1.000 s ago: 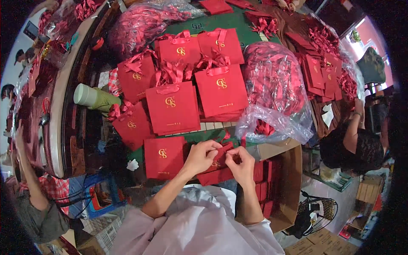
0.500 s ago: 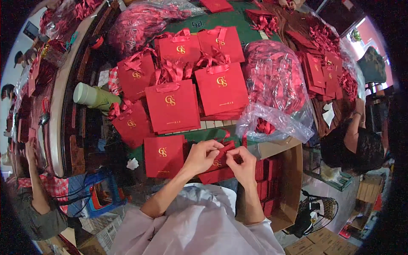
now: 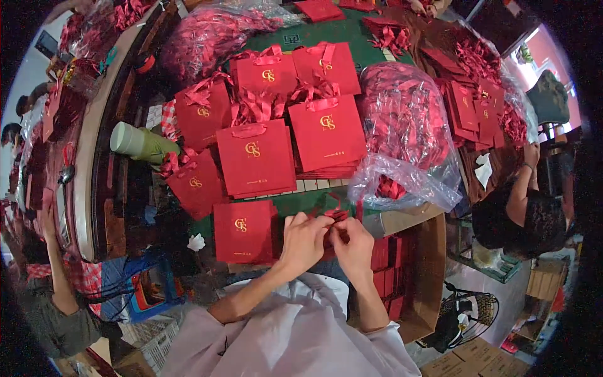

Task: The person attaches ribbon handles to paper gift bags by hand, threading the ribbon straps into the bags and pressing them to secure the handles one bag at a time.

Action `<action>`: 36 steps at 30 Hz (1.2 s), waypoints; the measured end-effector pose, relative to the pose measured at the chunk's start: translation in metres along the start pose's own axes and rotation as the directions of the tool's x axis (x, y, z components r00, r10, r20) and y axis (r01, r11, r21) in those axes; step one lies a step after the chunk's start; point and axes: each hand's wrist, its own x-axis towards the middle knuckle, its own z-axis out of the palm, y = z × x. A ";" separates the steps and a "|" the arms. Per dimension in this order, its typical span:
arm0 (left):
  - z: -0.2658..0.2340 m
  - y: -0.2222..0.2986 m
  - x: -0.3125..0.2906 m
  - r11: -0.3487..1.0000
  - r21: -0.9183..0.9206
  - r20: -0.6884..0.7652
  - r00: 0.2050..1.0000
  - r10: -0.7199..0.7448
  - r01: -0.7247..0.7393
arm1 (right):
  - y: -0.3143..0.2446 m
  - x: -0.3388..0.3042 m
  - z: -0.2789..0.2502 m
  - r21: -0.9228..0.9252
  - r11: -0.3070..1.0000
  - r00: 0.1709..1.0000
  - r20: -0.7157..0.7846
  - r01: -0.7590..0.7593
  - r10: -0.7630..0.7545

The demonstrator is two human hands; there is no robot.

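My left hand (image 3: 304,240) and my right hand (image 3: 353,246) meet at the table's near edge, fingers closed in a pinch. Between their fingertips is the red ribbon (image 3: 337,214) of a small red paper gift bag, most of which my hands cover. To the left of my left hand lies a flat red gift bag (image 3: 244,232) with a gold emblem. Just beyond stand two piles of such bags, the left pile (image 3: 256,160) and the right pile (image 3: 330,135), with ribbon handles lying loosely over their tops.
A clear plastic sack (image 3: 408,119) full of red ribbon-handled pieces lies beyond my right hand. Below it stands an open cardboard box (image 3: 430,276) holding red bags. A green bottle (image 3: 141,143) lies at the left. Co-workers' arms show at left (image 3: 59,270) and right (image 3: 521,188).
My hands have drawn closer together and the left has turned over the bag, hiding the emblem that showed before. The ribbon stays between my fingertips.
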 end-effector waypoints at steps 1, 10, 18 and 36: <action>0.000 0.002 -0.001 1.000 0.020 0.000 1.000 0.010 -0.010 | 0.001 0.001 -0.001 0.039 0.999 1.000 0.009 -0.027 0.026; 0.000 -0.015 -0.001 0.996 -0.084 0.025 1.000 0.019 -0.016 | 0.000 0.011 -0.007 0.242 0.970 0.998 0.058 -0.015 0.000; 0.006 -0.012 -0.012 0.979 0.068 -0.001 0.982 0.191 -0.190 | 0.016 0.036 -0.027 -0.029 0.995 0.948 0.306 0.099 -0.085; 0.005 -0.010 -0.021 0.916 0.114 -0.147 0.905 0.399 -0.385 | 0.016 0.047 -0.046 0.206 0.960 0.750 0.601 0.191 -0.278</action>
